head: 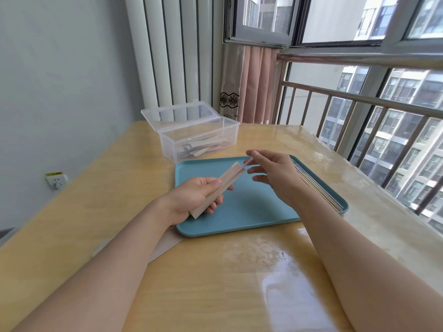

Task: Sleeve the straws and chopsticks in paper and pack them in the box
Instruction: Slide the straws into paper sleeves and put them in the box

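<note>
Frame centre, above teal tray (239, 212): my left hand (199, 196) grips paper sleeve (217, 190) mid-length; right hand (271, 170) pinches pink straw (248, 162) at sleeve mouth. Both look light, crushable; I'd hold gently near mouth. Box (191, 137) open, upper centre.

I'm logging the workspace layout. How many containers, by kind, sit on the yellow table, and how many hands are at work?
Clear plastic box with hinged lid open: 1
Flat teal plastic tray: 1
Hands: 2, the left hand gripping a tan paper sleeve, the right hand pinching a pink straw
Total: 4
</note>
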### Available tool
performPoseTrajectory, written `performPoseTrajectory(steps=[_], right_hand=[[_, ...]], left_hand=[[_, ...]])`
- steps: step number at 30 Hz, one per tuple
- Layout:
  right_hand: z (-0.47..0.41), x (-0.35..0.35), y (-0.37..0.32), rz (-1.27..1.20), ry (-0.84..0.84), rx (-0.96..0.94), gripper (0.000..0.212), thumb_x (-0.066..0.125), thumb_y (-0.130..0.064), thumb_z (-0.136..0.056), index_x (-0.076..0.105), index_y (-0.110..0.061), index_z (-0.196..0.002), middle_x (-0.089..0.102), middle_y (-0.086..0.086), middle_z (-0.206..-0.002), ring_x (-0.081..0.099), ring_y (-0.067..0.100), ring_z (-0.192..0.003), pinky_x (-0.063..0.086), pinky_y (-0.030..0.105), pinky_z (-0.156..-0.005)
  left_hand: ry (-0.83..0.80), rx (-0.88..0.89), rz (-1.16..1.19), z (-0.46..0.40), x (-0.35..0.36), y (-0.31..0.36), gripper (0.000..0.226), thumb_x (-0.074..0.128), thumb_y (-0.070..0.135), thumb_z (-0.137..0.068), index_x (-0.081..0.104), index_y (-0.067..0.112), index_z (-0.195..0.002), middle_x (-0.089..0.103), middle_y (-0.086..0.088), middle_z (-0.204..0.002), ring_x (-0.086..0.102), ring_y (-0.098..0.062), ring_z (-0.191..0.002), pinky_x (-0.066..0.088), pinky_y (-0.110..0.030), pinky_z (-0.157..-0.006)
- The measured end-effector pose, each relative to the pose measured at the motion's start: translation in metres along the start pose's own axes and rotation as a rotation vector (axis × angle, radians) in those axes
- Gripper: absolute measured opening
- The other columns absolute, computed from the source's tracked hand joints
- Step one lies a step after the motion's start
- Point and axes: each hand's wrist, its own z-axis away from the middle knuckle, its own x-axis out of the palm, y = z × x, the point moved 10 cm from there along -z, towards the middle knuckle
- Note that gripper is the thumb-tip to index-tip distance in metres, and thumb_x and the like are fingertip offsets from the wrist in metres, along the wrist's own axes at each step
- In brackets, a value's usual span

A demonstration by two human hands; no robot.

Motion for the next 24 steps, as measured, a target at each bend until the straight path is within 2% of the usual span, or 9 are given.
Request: performPoseTrajectory(steps=[10,12,14,15,17,19,22,24], right_hand=[[0.005,0.014,0.002,0.038,-0.112,0.050,0.026,0.056,-0.026,-0.103,0.073,-0.010,-0.113,0.075,0.007,-0.098,0.070,0.019,-0.079,0.058,0.030,-0.069],[0.000,-0.012,-0.007,0.232,0.067,-0.018,0.025,0.059,-0.030,-0.101,0.074,-0.011,-0.109,0.075,0.006,-0.093,0.069,0.018,-0.073,0.057,0.033,-0.066],[-0.002,-0.053,-0.023,0.655,0.330,-0.140,0.022,0.065,-0.027,-0.095,0.074,-0.007,-0.089,0.071,0.004,-0.076,0.062,0.018,-0.064,0.050,0.033,-0.060],[-0.003,-0.067,-0.025,0.849,0.390,-0.138,0.022,0.069,-0.024,-0.089,0.071,-0.004,-0.079,0.066,0.004,-0.069,0.058,0.019,-0.061,0.046,0.031,-0.058],[-0.007,-0.082,-0.008,1.080,0.338,0.019,0.029,0.078,-0.026,-0.078,0.066,-0.001,-0.072,0.062,0.007,-0.065,0.057,0.024,-0.061,0.046,0.032,-0.055],[-0.006,-0.083,0.007,1.165,0.249,0.146,0.031,0.084,-0.030,-0.075,0.066,-0.004,-0.076,0.063,0.008,-0.068,0.057,0.023,-0.064,0.044,0.029,-0.052],[-0.008,-0.076,0.006,1.192,0.223,0.138,0.025,0.082,-0.023,-0.076,0.068,-0.003,-0.079,0.063,0.009,-0.071,0.057,0.023,-0.065,0.044,0.030,-0.052],[-0.009,-0.071,0.006,1.219,0.194,0.143,0.025,0.079,-0.017,-0.078,0.061,-0.003,-0.068,0.057,0.009,-0.065,0.054,0.025,-0.061,0.042,0.030,-0.050]], left_hand=[[0.004,0.003,0.006,-0.001,-0.001,-0.001,0.035,0.040,0.029,-0.108,0.072,0.016,-0.114,0.056,0.000,-0.070,0.049,-0.009,-0.057,0.046,-0.020,-0.056],[0.009,0.005,0.004,-0.001,-0.002,0.000,0.035,0.040,0.029,-0.108,0.071,0.015,-0.116,0.057,0.000,-0.070,0.050,-0.009,-0.057,0.046,-0.021,-0.056],[0.018,0.006,0.011,-0.001,-0.003,-0.001,0.035,0.039,0.029,-0.108,0.069,0.013,-0.117,0.058,0.000,-0.071,0.051,-0.010,-0.057,0.046,-0.021,-0.055],[0.024,0.005,0.018,-0.001,-0.003,-0.001,0.035,0.039,0.029,-0.108,0.069,0.013,-0.118,0.058,-0.001,-0.071,0.052,-0.010,-0.057,0.047,-0.021,-0.055],[0.040,0.002,0.028,-0.001,-0.004,-0.001,0.035,0.038,0.028,-0.108,0.068,0.013,-0.118,0.060,-0.001,-0.073,0.053,-0.010,-0.058,0.047,-0.021,-0.054],[0.054,0.001,0.033,-0.001,-0.006,-0.001,0.035,0.038,0.027,-0.108,0.068,0.013,-0.118,0.060,-0.001,-0.073,0.054,-0.010,-0.058,0.048,-0.021,-0.054],[0.052,0.001,0.044,-0.002,-0.006,-0.001,0.033,0.038,0.025,-0.108,0.067,0.012,-0.119,0.062,-0.001,-0.073,0.055,-0.010,-0.059,0.048,-0.021,-0.053],[0.048,0.003,0.043,-0.001,-0.006,-0.001,0.033,0.039,0.025,-0.108,0.066,0.011,-0.119,0.062,-0.001,-0.074,0.055,-0.011,-0.060,0.049,-0.021,-0.054]])
